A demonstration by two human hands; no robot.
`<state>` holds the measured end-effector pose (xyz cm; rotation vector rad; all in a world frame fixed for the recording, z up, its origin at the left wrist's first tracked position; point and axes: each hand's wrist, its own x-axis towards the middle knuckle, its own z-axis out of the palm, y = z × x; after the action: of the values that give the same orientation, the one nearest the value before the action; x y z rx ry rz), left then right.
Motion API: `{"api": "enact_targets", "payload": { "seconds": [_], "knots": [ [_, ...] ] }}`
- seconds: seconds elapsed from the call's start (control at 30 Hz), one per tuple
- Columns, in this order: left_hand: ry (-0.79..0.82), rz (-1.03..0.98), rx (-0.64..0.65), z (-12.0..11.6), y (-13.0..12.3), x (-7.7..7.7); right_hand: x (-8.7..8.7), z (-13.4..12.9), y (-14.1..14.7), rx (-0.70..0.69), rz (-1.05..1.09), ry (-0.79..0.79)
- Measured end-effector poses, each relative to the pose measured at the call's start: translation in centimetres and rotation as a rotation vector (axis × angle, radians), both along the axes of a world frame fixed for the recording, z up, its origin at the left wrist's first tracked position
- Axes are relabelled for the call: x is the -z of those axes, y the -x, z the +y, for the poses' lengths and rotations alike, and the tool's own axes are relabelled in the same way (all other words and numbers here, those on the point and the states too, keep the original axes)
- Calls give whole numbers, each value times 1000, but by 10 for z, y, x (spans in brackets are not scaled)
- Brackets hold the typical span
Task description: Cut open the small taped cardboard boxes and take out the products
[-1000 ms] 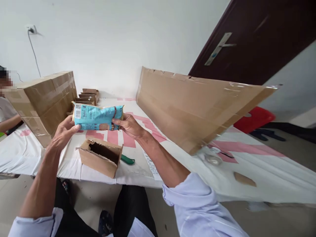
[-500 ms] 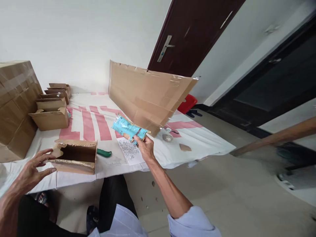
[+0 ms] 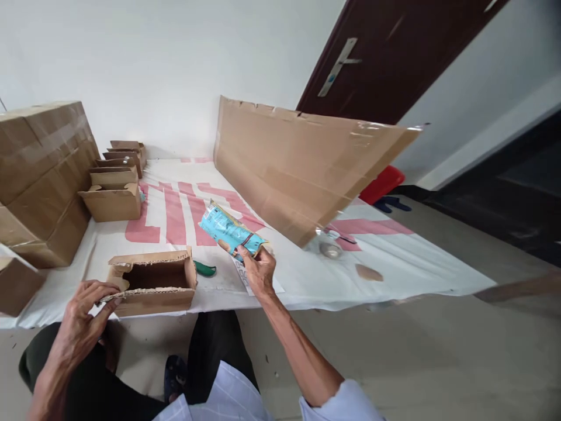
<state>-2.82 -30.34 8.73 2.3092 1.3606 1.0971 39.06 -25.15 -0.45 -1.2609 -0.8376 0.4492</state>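
Note:
My left hand (image 3: 87,316) pinches the near left edge of a small open cardboard box (image 3: 153,301) at the table's front edge. The inside of the box is dark. In my right hand (image 3: 259,270) is a light blue packet (image 3: 228,229), gripped at its right end and held above the table, right of the box. A green curved object (image 3: 204,269) lies against the box's right side. Beneath the packet, a white paper (image 3: 245,279) with drawn marks is partly covered by my hand.
Large taped cartons (image 3: 48,175) stand at the left, beside a row of small open boxes (image 3: 114,203). A big cardboard sheet (image 3: 298,164) leans at the back. Further right are a clear roundish item (image 3: 331,250), a brown flat piece (image 3: 369,272) and a red object (image 3: 383,184).
The camera view has shifted, so the table's things sit further right. My left hand has closed on the box's edge. My right hand still holds the packet.

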Motion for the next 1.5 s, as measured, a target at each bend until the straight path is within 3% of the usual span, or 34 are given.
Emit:
{"api": "enact_targets", "payload": {
  "seconds": [0.2,0.37,0.7,0.97,1.17,1.5],
  "knots": [
    [75,-12,-2,-17,1,0,-16,9,54,-193,-78,23],
    [105,-60,1,-30,4,7,-23,23,90,-270,-59,25],
    [96,-77,59,-47,7,7,-41,71,106,-490,-88,26],
    [75,-119,29,-58,9,16,-32,102,138,-786,-11,123],
    [45,-162,8,-63,14,20,-17,118,161,-796,-34,145],
    [-13,-236,-11,-75,25,13,2,121,193,-801,-75,105]
  ]
}}
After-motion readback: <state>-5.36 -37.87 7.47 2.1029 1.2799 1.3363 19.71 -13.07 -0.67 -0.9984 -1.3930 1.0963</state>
